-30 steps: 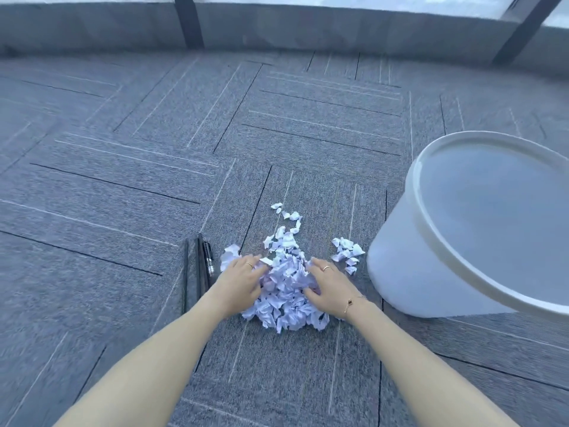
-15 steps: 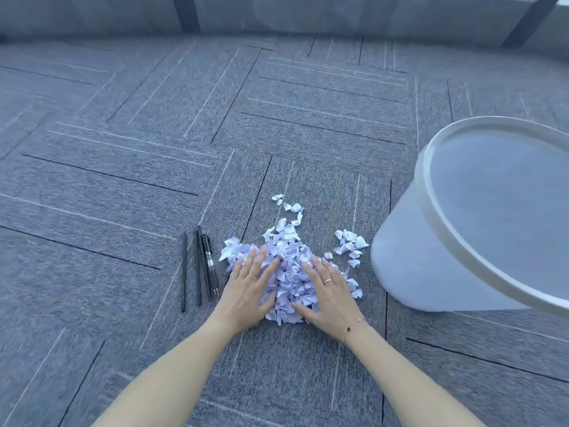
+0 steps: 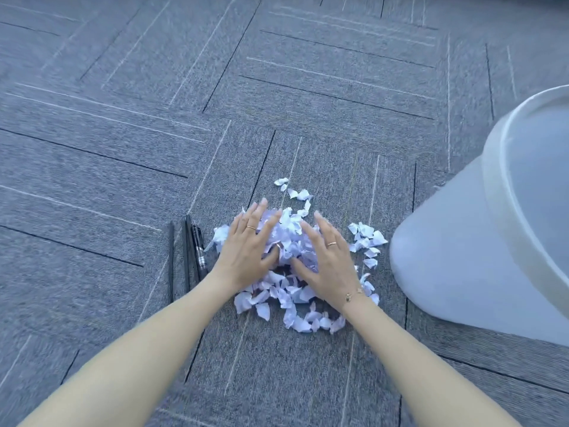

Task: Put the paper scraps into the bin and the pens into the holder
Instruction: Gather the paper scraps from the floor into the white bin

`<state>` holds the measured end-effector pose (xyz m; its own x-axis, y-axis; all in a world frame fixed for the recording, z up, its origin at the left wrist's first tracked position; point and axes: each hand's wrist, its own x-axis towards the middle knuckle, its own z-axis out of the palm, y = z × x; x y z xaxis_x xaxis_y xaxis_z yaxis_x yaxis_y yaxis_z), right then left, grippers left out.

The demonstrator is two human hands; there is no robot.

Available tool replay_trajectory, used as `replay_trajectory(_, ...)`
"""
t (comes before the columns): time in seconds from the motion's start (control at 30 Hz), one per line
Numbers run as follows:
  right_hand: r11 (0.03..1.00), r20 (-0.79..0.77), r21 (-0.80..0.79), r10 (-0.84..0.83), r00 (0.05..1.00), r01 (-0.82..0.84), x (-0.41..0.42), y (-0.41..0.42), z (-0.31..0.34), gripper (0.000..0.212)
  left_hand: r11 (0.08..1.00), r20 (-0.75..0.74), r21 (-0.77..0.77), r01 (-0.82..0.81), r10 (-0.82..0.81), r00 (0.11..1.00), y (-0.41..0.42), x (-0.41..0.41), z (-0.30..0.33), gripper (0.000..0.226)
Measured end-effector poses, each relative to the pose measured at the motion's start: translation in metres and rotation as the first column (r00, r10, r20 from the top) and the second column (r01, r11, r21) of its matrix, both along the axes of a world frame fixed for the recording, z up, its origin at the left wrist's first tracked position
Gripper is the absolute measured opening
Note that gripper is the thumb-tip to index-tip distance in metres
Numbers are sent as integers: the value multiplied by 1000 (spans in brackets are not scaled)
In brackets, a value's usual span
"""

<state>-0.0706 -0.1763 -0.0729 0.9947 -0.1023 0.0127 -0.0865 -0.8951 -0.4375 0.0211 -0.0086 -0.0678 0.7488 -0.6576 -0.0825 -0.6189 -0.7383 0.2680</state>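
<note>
A heap of white paper scraps lies on the grey carpet in the middle of the view. My left hand lies flat on the heap's left side with fingers straight and spread. My right hand lies flat on its right side, fingers also straight. More scraps are scattered to the right and in front of my wrists. Three dark pens lie side by side just left of my left hand. The white bin stands at the right. No pen holder is in view.
Grey carpet tiles with thin light and dark lines stretch in all directions. The bin's wide rim juts over the floor at the right edge of the view.
Both hands have slid forward over the heap and their fingers have straightened. Scraps now lie spread out behind my palms. The view has tipped down and closer.
</note>
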Motion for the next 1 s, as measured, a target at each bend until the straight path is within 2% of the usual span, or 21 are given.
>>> replay_trajectory(0.13, 998, 42, -28, 58, 997, -57, 8, 1, -2, 63, 1000, -18, -27, 3, -3, 1000, 2, 2, -2, 60)
replay_trajectory(0.27, 995, 119, -91, 57, 991, -47, 7, 2, -7, 48, 1000, 59, -23, 15, -14, 998, 3, 2, -7, 47)
replay_trajectory(0.37, 991, 117, -130, 51, 992, -35, 5, 2, -6, 39, 999, 87, -52, 11, -6, 996, 3, 0, -6, 40)
replay_trajectory(0.47, 995, 90, -97, 27, 996, -18, 5, 4, -2, 31, 998, 66, -57, -18, 22, 998, 1, -3, -2, 36)
replay_trajectory(0.77, 996, -147, -79, 34, 988, -46, -2, 11, 20, 23, 999, -75, 30, -25, 27, 997, 9, -15, 19, 29)
replay_trajectory(0.9, 988, -332, -77, 102, 938, -134, -9, 9, 30, 25, 996, -130, 82, -28, 38, 991, 16, -20, 18, 25)
replay_trajectory(1.0, 987, -414, -55, 113, 903, -149, -17, 7, 40, 26, 994, -145, 96, -44, 58, 988, 21, -24, 22, 26)
